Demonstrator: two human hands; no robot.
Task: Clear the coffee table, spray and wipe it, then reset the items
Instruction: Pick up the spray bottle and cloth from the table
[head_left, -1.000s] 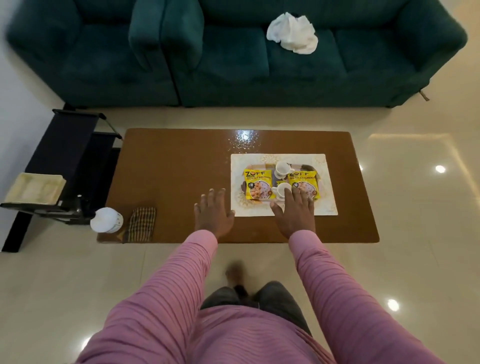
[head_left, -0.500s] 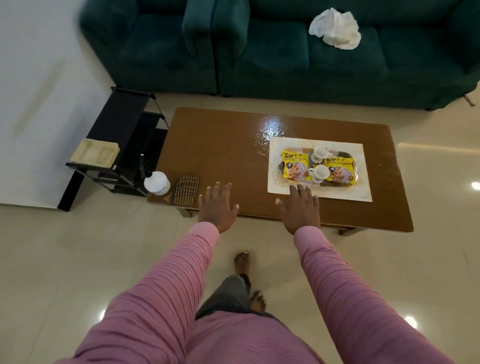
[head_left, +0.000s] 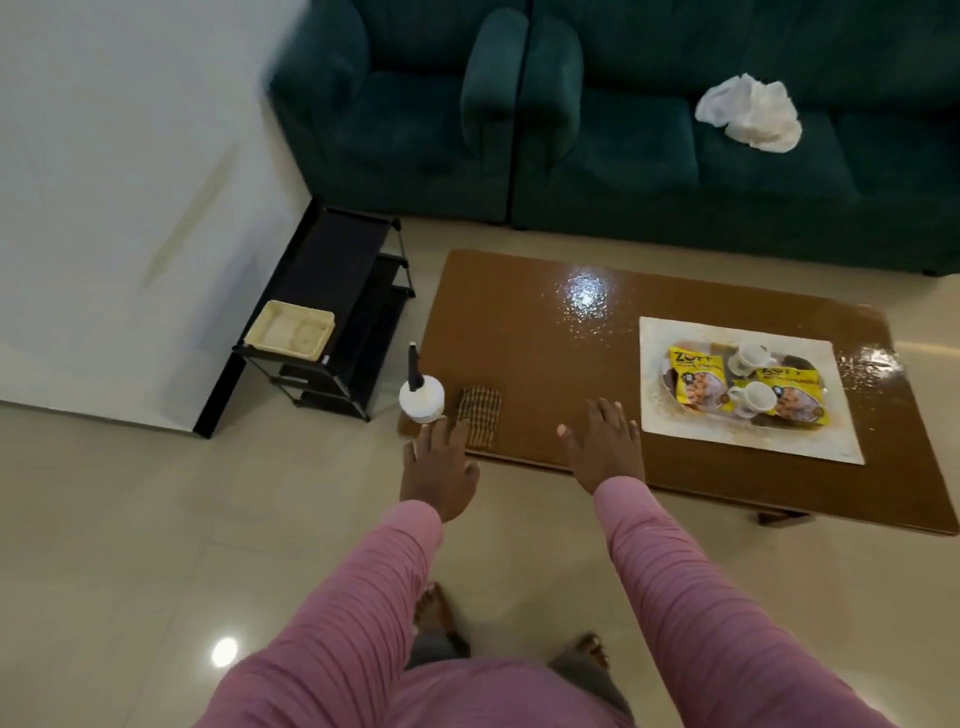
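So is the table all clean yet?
Can't tell. The tray with cups and packets sits on its mat on the table, either never cleared or already put back. Both hands are empty: the left hand hovers by the cloth and spray bottle, the right hand over bare table. If uncleaned, every step is left.
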